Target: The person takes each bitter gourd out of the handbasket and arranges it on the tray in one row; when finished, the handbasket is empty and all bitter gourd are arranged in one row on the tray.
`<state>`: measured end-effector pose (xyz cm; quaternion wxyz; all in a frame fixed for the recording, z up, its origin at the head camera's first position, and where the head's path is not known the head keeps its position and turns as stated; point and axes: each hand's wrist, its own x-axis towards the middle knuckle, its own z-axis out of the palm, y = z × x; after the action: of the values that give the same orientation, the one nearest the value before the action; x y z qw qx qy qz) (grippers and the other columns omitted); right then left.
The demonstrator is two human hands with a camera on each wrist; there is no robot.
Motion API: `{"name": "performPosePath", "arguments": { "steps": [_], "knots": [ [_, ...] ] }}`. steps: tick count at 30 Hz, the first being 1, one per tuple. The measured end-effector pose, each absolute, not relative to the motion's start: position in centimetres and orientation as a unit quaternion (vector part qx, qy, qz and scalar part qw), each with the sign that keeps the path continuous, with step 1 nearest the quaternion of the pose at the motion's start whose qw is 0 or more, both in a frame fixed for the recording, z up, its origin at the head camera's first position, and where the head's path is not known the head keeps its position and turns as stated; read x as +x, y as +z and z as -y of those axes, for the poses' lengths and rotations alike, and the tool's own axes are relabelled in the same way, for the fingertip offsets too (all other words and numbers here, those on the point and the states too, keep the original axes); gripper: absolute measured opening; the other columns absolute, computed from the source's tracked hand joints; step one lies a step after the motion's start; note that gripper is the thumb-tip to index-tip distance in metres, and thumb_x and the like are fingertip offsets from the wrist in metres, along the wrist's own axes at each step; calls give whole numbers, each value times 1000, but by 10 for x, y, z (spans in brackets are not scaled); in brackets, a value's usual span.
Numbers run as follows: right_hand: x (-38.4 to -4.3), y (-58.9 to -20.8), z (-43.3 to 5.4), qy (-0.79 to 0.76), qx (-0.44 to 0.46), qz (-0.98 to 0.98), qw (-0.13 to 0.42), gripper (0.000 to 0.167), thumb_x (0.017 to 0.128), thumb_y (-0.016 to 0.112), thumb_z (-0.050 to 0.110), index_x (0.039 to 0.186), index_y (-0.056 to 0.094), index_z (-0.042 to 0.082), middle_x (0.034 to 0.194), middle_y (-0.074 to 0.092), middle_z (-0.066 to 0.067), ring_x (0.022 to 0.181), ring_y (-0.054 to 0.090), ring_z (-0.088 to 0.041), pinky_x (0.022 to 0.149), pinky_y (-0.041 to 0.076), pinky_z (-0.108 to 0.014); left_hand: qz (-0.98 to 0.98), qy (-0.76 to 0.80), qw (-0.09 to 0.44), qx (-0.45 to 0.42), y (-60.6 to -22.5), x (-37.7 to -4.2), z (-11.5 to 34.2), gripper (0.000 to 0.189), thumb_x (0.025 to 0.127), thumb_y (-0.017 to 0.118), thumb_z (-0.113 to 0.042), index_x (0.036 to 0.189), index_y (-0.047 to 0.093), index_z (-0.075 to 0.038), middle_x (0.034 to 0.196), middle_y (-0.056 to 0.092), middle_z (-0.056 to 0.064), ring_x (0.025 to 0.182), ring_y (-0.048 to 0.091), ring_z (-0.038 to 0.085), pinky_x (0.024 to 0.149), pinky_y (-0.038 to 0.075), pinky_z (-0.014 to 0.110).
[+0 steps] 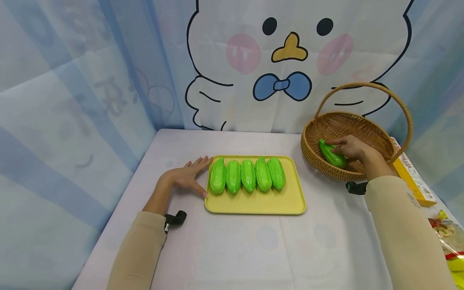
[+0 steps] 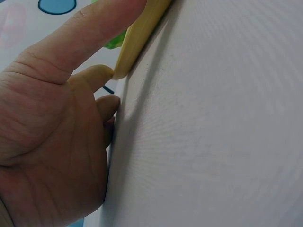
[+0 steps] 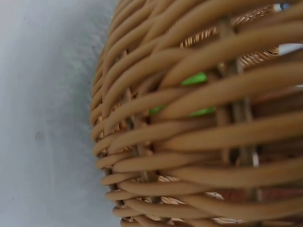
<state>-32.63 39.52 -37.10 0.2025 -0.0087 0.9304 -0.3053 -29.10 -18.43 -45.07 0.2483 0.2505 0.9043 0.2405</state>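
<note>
Several shiny green toy cucumbers (image 1: 248, 175) lie side by side on a yellow tray (image 1: 246, 206). My left hand (image 1: 186, 177) is spread at the tray's left edge, with thumb and fingertips touching the rim. The left wrist view shows that palm (image 2: 52, 127) beside the tray's edge (image 2: 142, 35). At the right, my right hand (image 1: 349, 148) reaches into a wicker basket (image 1: 311, 157) and grips another green toy cucumber (image 1: 331, 155). In the right wrist view the basket's weave (image 3: 203, 137) hides most of the hand; bits of green show through the gaps.
The basket's tall arched handle (image 1: 407, 117) stands over the right forearm. Beside the basket are a yellow box (image 1: 413, 179) and a clear packet (image 1: 447, 233) at the right table edge. A curtain with a cartoon face (image 1: 290, 80) hangs behind the white-covered table (image 1: 232, 249).
</note>
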Motion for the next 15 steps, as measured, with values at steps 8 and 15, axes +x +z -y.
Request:
{"name": "performPosePath", "arguments": {
  "steps": [8,15],
  "knots": [
    [-324,-366,-391,-342,3,-924,170,55,110,54,21,160,38,7,146,37,-35,103,57,-27,83,63,-43,-905,240,250,248,-449,-291,184,141,69,91,-60,169,-2,-27,176,-9,5,163,-13,27,131,-9,54],
    [-324,-367,-390,-360,12,-921,152,58,109,55,24,161,36,8,150,38,-36,107,60,-27,85,64,-43,-904,239,252,249,-449,-291,184,141,69,91,-60,169,-2,-26,176,-9,5,163,-13,27,131,-9,54]
  ]
}}
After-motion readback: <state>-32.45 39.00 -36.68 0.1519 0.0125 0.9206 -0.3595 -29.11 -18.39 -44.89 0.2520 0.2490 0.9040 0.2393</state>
